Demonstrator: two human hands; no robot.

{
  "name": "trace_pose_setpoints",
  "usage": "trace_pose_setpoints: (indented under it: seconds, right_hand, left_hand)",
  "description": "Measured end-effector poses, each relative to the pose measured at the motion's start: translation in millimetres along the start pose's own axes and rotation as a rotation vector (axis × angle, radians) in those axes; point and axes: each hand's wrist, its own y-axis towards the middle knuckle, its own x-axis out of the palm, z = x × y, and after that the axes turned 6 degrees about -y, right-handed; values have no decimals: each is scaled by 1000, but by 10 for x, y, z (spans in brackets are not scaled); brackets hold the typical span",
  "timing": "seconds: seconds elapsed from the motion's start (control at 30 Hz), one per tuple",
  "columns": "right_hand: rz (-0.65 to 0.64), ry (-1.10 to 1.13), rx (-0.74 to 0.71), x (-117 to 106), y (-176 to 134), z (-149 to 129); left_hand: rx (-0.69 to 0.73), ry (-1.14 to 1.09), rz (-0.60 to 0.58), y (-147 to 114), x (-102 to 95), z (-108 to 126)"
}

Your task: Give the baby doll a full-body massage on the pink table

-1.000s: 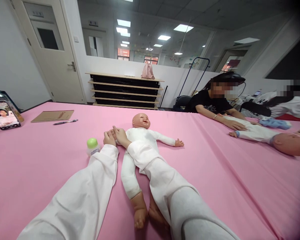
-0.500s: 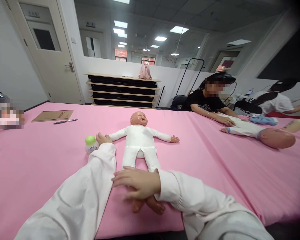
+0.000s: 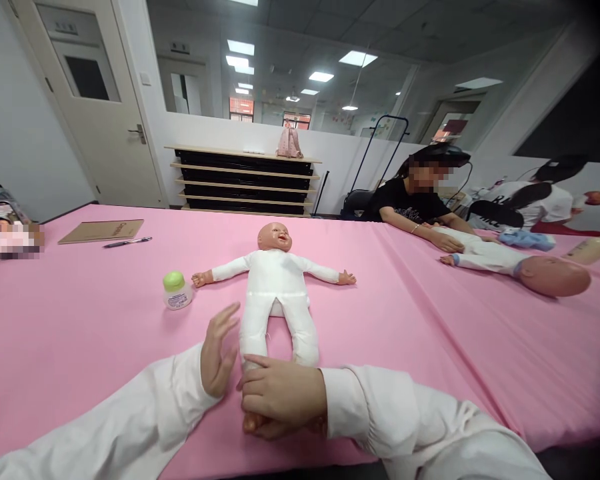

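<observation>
A baby doll [image 3: 277, 277] in a white cloth body lies on its back on the pink-covered table, head away from me, arms spread wide. My right hand [image 3: 284, 395] is across its lower legs, fingers curled round the ankle on the left; it hides most of the feet. Just left of the doll's legs, my left hand [image 3: 220, 352] is raised with fingers apart and nothing in it. A small jar [image 3: 178, 293] with a green lid stands near the doll's hand on the left.
A brown notebook [image 3: 103, 231] and a pen [image 3: 127, 243] lie at the far left, near a phone [image 3: 3, 220]. On the right, a person [image 3: 410, 200] touches another doll [image 3: 500, 260], with a blue cloth [image 3: 526, 240] and a bottle [image 3: 593, 248] close by.
My left hand has left the doll's hand beside the jar and come back towards me. My right hand has moved slightly nearer and closed round the doll's ankle.
</observation>
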Motion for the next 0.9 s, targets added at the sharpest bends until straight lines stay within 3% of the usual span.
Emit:
trace_pose_setpoints:
  seconds: [0.17,0.3,0.43,0.6,0.8,0.9]
  right_hand:
    - [189,124,170,2,137,-39]
    - [351,452,313,-105,138,-55]
    - [430,854,470,-124,89,-55]
    - [400,955,432,-86,35,-12]
    - [287,818,342,-77,39,-6]
    - [246,761,379,-94,48,-42]
  left_hand:
    - [8,-141,-140,-152,-19,328]
    - [-16,-162,-168,-206,65,461]
    - [-89,-73,-157,-242,182,455]
    - [-46,-154,-234,-264,188,292]
    - [-255,-403,-245,-288,108,244]
    - [-251,-395,-244,-296,82,313]
